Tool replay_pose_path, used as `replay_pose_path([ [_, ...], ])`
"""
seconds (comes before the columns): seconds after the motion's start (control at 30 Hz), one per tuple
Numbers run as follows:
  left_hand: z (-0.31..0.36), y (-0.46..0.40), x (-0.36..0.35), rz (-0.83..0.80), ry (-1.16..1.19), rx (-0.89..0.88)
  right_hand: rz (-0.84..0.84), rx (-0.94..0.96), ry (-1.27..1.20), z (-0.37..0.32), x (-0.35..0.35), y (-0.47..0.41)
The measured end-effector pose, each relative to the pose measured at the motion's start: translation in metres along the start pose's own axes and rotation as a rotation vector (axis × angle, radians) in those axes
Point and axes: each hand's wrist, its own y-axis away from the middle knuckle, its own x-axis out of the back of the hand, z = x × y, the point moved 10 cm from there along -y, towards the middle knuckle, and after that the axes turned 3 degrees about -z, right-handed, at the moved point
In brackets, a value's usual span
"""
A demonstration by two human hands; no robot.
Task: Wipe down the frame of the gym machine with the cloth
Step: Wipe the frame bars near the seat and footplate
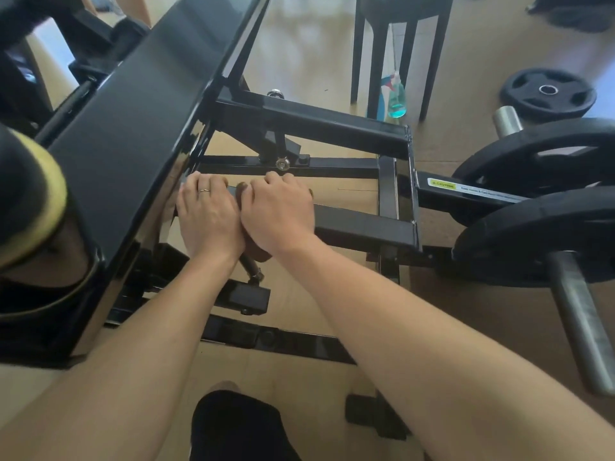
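Hands sit side by side on a black bar [362,227] of the gym machine frame [309,123], and I see them from above. My left hand [208,216] lies on the bar with its fingers curled over the far edge, and it wears a ring [204,190]. My right hand [278,211] touches the left one, and its fingers bend down over the bar too. A small brown bit of cloth [258,252] peeks out under the two wrists, so the cloth is on the bar beneath my hands. Both hands press on it, but I cannot tell how the fingers grip it, because the hands hide most of it. The long black pad [139,114] of the machine slopes up on the left, just beside my left hand. On the right, two big black weight plates [539,227] sit on metal pegs of the machine. A yellow and white sticker [466,188] is on the arm near them. One more plate [549,93] lies flat on the floor [306,51], well apart from the machine. A black stool [399,44] stands at the top, and a spray bottle [396,98] with blue stuff in it stands between its legs. My knee [236,424] in dark cloth shows at the bottom.
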Motion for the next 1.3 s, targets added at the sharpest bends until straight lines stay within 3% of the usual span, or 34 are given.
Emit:
replay_pose_path([
  [0.13, 0.0, 0.0, 0.004, 0.04, 0.03, -0.028, -0.032, 0.075, -0.073, 0.035, 0.008, 0.01],
  [0.3, 0.003, 0.001, 0.006, 0.037, 0.011, -0.052, 0.104, -0.1, -0.071, 0.149, 0.04, 0.05],
  [0.4, 0.005, 0.002, 0.006, 0.031, 0.003, -0.048, 0.126, -0.194, -0.067, 0.181, 0.048, 0.063],
  [0.5, 0.005, 0.001, 0.004, 0.013, -0.017, -0.028, 0.098, -0.207, -0.007, 0.162, 0.046, 0.053],
  [0.63, 0.007, 0.0, 0.003, -0.056, -0.052, -0.001, 0.015, -0.016, 0.053, 0.089, 0.024, 0.022],
  [0.73, 0.02, -0.001, 0.004, -0.127, -0.089, 0.084, 0.008, 0.036, -0.008, 0.071, 0.013, 0.01],
  [0.83, 0.082, -0.001, 0.003, -0.088, -0.024, -0.045, 0.012, 0.082, -0.034, 0.089, 0.012, 0.009],
  [0.93, 0.147, 0.002, -0.015, -0.091, 0.137, -0.219, 0.096, 0.03, -0.049, 0.124, 0.027, 0.018],
  [1.03, 0.165, 0.006, -0.038, -0.157, 0.153, -0.203, 0.289, -0.09, -0.122, 0.185, 0.072, 0.035],
  [1.13, 0.165, 0.007, -0.042, -0.112, 0.123, -0.185, 0.439, -0.36, -0.206, 0.258, 0.106, 0.026],
  [1.2, 0.164, 0.007, -0.042, -0.121, 0.106, -0.182, 0.435, -0.462, -0.175, 0.28, 0.102, 0.003],
  [1.3, 0.164, 0.006, -0.043, -0.127, 0.083, -0.159, 0.226, -0.365, 0.071, 0.267, 0.068, -0.034],
])
